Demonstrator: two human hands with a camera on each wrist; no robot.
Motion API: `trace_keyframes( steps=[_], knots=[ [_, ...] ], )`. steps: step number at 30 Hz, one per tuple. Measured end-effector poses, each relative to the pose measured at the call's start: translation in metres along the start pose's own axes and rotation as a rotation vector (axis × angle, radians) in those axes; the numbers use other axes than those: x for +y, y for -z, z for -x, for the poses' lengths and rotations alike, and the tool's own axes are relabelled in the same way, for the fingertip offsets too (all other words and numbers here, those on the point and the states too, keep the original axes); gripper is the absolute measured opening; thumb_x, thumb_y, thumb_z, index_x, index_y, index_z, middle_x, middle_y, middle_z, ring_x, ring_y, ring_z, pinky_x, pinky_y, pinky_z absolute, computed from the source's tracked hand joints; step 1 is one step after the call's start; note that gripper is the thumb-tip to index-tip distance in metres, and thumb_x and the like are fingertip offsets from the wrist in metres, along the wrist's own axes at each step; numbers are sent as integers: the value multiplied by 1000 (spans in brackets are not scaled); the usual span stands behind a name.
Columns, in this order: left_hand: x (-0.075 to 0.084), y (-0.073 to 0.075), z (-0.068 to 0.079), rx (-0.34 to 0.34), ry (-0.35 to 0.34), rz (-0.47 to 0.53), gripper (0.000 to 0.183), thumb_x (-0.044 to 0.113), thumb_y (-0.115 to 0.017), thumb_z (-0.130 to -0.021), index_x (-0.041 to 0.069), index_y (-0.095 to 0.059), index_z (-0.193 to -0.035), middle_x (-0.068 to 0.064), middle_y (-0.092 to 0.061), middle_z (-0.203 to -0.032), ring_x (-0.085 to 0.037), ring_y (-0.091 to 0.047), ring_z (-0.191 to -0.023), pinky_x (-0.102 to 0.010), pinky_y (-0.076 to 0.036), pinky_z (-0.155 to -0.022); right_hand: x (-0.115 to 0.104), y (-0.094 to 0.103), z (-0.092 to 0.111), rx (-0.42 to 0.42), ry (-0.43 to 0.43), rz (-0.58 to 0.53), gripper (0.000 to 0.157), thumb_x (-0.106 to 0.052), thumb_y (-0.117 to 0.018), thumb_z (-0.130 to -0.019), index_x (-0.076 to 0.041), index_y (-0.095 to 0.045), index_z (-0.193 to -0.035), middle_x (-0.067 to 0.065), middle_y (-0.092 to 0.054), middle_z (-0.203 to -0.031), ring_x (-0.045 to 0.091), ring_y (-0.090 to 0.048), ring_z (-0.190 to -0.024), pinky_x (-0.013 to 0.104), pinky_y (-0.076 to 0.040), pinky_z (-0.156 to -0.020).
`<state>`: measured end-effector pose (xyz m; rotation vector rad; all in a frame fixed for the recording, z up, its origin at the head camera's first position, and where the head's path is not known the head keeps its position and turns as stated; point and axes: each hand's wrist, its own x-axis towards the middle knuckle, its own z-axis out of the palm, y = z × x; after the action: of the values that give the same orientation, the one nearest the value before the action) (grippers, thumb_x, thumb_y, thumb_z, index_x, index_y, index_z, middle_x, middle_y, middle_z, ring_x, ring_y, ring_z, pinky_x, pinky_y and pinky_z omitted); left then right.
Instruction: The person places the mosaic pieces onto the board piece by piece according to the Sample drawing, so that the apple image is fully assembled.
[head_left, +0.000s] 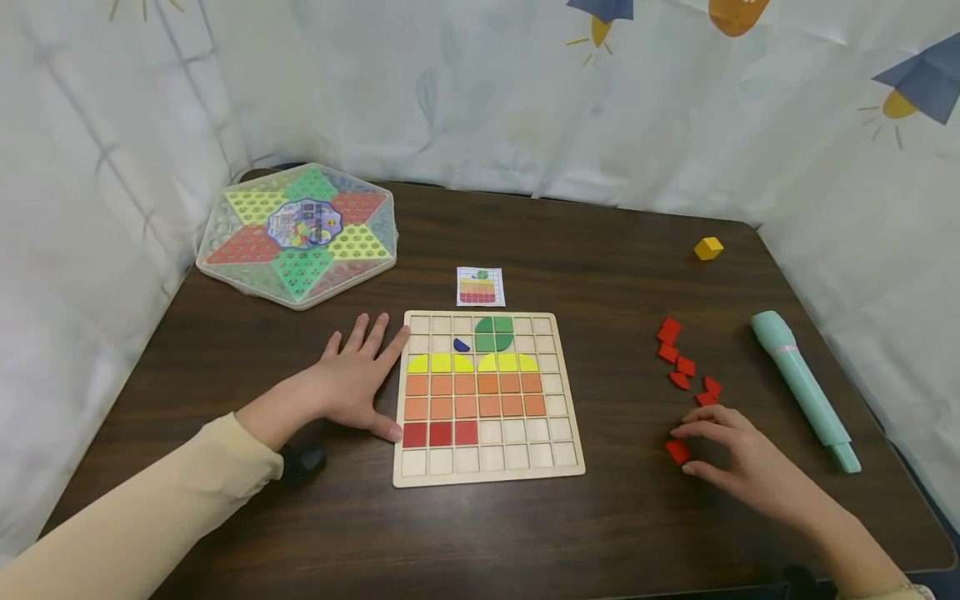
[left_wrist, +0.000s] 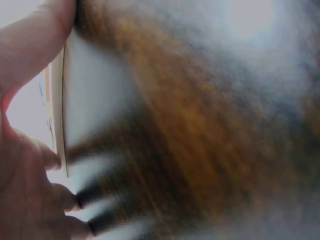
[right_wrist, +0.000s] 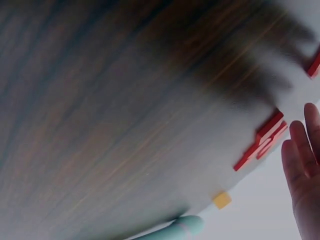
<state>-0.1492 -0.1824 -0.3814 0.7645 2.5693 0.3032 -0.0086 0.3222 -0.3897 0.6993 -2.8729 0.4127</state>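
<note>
My left hand (head_left: pixel 348 379) lies spread at the left edge of a wooden grid board (head_left: pixel 489 483), its thumb and a fingertip right at the rim. On the board sit green pieces (head_left: pixel 493 334), a dark blue piece (head_left: pixel 461 344), a yellow row (head_left: pixel 442 363), two orange rows (head_left: pixel 487 383) and three red squares (head_left: pixel 440 433). Off to the right, my right hand (head_left: pixel 738 462) hovers low with thumb and forefinger parted on either side of a red tile (head_left: pixel 678 451). In the right wrist view this red tile (right_wrist: pixel 314 66) lies on the table beyond the fingertips.
More red pieces (head_left: pixel 667 352) lie scattered above the right hand. A mint-green tube-shaped object (head_left: pixel 802 392) rests at the right, a yellow cube (head_left: pixel 708 248) farther back. Behind the board are a small pattern card (head_left: pixel 481 287) and a boxed Chinese checkers set (head_left: pixel 300 237).
</note>
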Motion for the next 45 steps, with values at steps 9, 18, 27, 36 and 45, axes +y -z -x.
trace_keyframes(
  steps=[9,18,27,36,45],
  knots=[
    [0,0,1,1,-4,7,138,68,-83,-70,3,-6,-164,-35,2,-167,-59,5,-153,-81,-7,-113,7,-4,-3,22,45,57,52,-4,-95,-57,-26,-74,-99,1,-65,-112,15,-54,-105,5,-32,-95],
    [0,0,1,2,-3,1,139,69,-82,-70,3,-5,-164,-34,2,-168,-59,5,-153,-81,-8,-113,-4,-10,-13,40,-11,33,41,-7,-94,-65,-23,-70,-94,2,-64,-113,20,-55,-103,7,-33,-95],
    [-2,-1,1,9,-13,8,137,67,-83,-71,3,-5,-164,-34,3,-167,-59,5,-153,-81,-8,-114,-38,-11,-51,4,-4,11,34,-12,-91,-74,-18,-70,-99,1,-64,-115,16,-60,-103,15,-48,-90],
    [-3,-3,2,1,-2,14,136,67,-83,-72,3,-5,-164,-34,3,-168,-58,6,-153,-80,-7,-114,-89,-26,-101,-86,108,-29,30,-18,-89,-80,-15,-70,-103,1,-67,-115,20,-64,-107,41,-58,-90],
    [-2,-1,1,-12,13,15,138,67,-83,-71,4,-4,-165,-33,5,-168,-57,7,-154,-80,-6,-115,-135,-45,-134,-157,243,-30,29,-23,-89,-81,-14,-73,-103,1,-67,-113,19,-62,-107,36,-57,-93]
  ],
)
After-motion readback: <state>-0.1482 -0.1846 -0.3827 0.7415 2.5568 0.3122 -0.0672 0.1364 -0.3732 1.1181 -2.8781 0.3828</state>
